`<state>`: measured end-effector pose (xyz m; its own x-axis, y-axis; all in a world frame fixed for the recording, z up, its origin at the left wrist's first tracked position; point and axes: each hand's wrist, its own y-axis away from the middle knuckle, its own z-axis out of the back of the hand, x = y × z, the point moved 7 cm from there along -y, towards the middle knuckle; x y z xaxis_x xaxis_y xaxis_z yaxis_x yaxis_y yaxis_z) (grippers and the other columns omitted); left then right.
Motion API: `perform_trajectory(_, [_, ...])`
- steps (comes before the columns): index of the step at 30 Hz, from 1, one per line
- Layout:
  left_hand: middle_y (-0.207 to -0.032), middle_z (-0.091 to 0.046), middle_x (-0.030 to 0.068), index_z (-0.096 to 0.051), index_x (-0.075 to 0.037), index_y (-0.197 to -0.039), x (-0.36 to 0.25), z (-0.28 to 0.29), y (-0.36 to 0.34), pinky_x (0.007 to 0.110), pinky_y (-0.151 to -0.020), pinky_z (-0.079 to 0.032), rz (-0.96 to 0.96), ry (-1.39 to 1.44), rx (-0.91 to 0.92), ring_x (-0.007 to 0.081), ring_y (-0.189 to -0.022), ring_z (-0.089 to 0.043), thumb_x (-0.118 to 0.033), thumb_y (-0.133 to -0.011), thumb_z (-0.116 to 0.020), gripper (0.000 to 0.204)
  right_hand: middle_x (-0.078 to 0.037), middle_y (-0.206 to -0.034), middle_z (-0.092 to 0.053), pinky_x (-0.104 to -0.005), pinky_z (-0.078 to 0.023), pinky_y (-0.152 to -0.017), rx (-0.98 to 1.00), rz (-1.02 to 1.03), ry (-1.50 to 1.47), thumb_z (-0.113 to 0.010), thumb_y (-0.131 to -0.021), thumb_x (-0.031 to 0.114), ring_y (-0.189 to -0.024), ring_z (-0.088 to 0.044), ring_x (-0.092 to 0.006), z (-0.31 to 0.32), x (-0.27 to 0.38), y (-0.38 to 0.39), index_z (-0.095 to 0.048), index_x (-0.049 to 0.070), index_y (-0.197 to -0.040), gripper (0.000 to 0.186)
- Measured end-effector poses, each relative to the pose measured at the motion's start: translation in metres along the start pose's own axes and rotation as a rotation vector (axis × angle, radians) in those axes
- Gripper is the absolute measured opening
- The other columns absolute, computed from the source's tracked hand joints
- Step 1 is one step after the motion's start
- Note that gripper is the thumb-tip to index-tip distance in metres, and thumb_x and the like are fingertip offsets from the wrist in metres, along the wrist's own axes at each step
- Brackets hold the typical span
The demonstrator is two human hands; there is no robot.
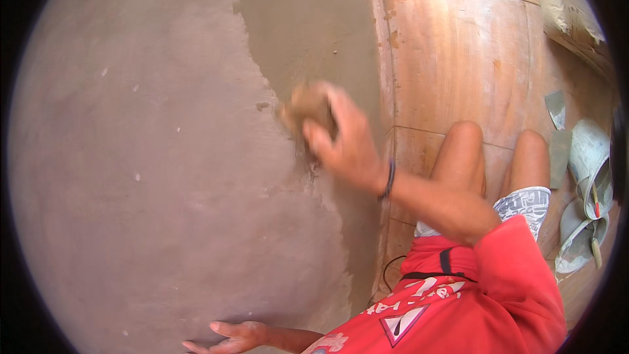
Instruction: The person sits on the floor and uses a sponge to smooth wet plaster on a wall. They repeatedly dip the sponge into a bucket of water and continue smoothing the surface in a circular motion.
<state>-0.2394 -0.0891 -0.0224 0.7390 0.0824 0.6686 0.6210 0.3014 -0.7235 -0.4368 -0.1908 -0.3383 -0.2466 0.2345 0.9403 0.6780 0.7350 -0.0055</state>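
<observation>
My right hand (344, 136), smeared by motion, grips a brownish-yellow sponge (308, 110) against the plastered wall (144, 157). Beneath it runs the ragged border between the pale plaster and a darker, damp-looking band (308, 19) along the wall's foot. The sponge's outline is blurred, and my fingers cover part of it. Lower down, at the bottom edge of the view, my left hand (236, 339) is by the pale plaster with its fingers spread and nothing in it. I cannot tell whether its palm presses on the wall.
Brown floor tiles (452, 46) meet the wall along its damp band, with my bent knees over them. To the right lie grey buckets (590, 147), a flat grey plate (559, 159) and a small scraper blade (556, 108). A filled sack (570, 10) stands at the upper right.
</observation>
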Motion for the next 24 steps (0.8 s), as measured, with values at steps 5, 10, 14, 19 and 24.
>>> perform_trajectory(5, [-0.153,-0.032,0.0274,-0.046,-0.002,-0.143,0.004,0.005,-0.003,0.065,-0.113,-0.021,0.033,0.003,0.001,0.0455,-0.142,-0.029,-0.055,-0.098,-0.053,0.071,-0.025,-0.111,-0.057,-0.0463,-0.047,-0.091,0.403,0.059,0.042,-0.066,-0.085,0.013,-0.105,-0.056,-0.0415,-0.003,0.005,0.104,-0.052,-0.004,-0.128,0.049])
perform_trajectory(10, [-0.153,-0.032,0.0272,-0.046,-0.002,-0.143,0.003,0.004,0.002,0.065,-0.113,-0.021,0.031,0.009,-0.005,0.0457,-0.141,-0.029,-0.053,-0.098,-0.054,0.069,-0.024,-0.110,-0.057,-0.0446,-0.049,-0.087,-0.014,0.039,0.023,-0.067,-0.083,0.015,-0.098,-0.059,-0.0416,0.027,-0.001,-0.007,-0.054,-0.002,-0.124,0.046])
perform_trajectory(14, [-0.153,-0.033,0.0271,-0.046,-0.001,-0.143,0.008,0.002,0.001,0.065,-0.113,-0.021,0.027,0.046,-0.016,0.0453,-0.141,-0.030,-0.052,-0.097,-0.055,0.068,-0.023,-0.110,-0.058,-0.0445,-0.049,-0.089,0.159,-0.019,-0.057,-0.068,-0.083,0.015,-0.100,-0.058,-0.0405,-0.006,0.000,0.021,-0.054,-0.002,-0.127,0.049])
perform_trajectory(19, [-0.151,-0.035,0.0270,-0.046,-0.001,-0.143,0.002,0.006,-0.004,0.064,-0.112,-0.023,0.034,0.045,-0.022,0.0451,-0.140,-0.031,-0.051,-0.097,-0.055,0.068,-0.022,-0.109,-0.059,-0.0441,-0.049,-0.091,0.374,0.043,0.051,-0.069,-0.082,0.013,-0.102,-0.058,-0.0394,0.003,0.003,0.101,-0.053,-0.001,-0.130,0.052])
perform_trajectory(24, [-0.151,-0.034,0.0272,-0.047,-0.003,-0.144,0.000,0.006,0.000,0.064,-0.112,-0.024,0.016,0.004,0.020,0.0452,-0.141,-0.031,-0.052,-0.097,-0.056,0.068,-0.023,-0.108,-0.060,-0.0448,-0.049,-0.091,-0.042,0.025,-0.008,-0.070,-0.081,0.011,-0.101,-0.059,-0.0399,0.031,0.004,-0.026,-0.052,-0.003,-0.129,0.053])
